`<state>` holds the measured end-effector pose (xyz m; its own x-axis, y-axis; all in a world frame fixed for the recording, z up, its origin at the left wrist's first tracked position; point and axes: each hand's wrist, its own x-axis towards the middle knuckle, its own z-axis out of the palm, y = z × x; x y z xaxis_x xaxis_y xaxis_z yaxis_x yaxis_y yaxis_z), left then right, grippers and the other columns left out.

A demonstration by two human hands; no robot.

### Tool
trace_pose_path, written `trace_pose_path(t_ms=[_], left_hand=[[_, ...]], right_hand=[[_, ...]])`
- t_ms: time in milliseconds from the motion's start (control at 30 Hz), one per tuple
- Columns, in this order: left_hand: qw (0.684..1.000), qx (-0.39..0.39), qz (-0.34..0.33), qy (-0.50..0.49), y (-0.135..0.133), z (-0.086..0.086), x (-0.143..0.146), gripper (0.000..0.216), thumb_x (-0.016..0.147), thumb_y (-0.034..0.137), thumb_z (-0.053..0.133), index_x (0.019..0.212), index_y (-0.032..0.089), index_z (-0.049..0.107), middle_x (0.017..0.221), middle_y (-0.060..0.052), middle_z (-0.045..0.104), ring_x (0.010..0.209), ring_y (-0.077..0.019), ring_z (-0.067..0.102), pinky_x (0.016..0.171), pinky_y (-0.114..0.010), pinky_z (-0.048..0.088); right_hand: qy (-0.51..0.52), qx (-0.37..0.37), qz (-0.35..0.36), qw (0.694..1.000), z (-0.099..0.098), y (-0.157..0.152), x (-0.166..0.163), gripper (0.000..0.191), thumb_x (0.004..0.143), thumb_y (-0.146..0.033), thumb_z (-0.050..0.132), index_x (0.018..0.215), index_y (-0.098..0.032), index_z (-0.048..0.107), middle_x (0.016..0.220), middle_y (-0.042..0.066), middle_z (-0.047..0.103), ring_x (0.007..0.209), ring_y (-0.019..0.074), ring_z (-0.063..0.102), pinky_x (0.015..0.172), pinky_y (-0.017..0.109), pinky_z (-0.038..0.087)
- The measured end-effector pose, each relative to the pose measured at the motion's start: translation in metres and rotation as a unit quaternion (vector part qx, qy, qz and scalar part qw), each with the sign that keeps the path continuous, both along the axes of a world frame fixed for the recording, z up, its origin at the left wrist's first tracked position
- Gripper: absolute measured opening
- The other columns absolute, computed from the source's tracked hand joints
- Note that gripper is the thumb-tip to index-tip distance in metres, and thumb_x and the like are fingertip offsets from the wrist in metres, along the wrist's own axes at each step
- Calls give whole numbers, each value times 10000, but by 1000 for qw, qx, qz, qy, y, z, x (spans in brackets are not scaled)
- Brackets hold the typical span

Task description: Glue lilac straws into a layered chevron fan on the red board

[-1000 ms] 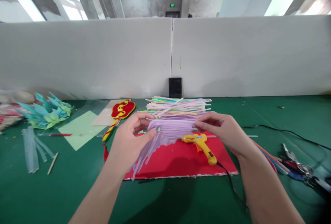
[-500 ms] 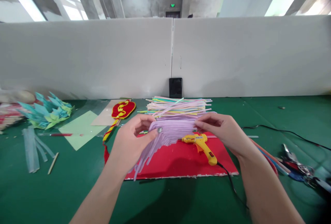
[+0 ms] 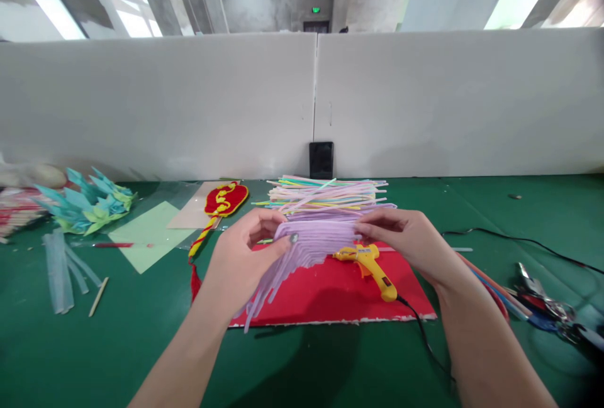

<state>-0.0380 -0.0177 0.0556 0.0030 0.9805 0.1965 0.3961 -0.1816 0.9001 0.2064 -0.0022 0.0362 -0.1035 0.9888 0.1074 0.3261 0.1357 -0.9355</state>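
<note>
Both of my hands hold a fan of lilac straws (image 3: 311, 238) above a red sheet (image 3: 330, 292). My left hand (image 3: 245, 257) pinches the fan's left side with thumb on top, and loose straw ends hang down past it. My right hand (image 3: 410, 244) pinches the right end of the fan. A yellow glue gun (image 3: 372, 266) lies on the red sheet just under my right hand. Behind the fan lies a pile of coloured straws (image 3: 325, 194).
A red and yellow ornament (image 3: 221, 204) and pale green paper (image 3: 146, 232) lie to the left, with teal paper leaves (image 3: 89, 204) and clear glue sticks (image 3: 61, 263) further left. Scissors and tools (image 3: 547, 310) lie at right. A black cable (image 3: 519, 238) crosses the green table.
My hands and the lilac fan have barely shifted; the left thumb slid slightly right along the straws.
</note>
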Motion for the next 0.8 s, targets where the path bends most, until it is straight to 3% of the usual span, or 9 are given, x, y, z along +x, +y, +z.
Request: trace_pose_path(t_ms=[800], left_hand=[[1000,-14,-5,17,0,0,-1,177,712,171,630,882,204,593,796,20,643,745,-126,612,678,-241,492]], right_hand=[[-35,-34,38,998,1,-1,2,288,712,-484,668,803,-214,711,837,48,702,812,200,650,740,319,512]])
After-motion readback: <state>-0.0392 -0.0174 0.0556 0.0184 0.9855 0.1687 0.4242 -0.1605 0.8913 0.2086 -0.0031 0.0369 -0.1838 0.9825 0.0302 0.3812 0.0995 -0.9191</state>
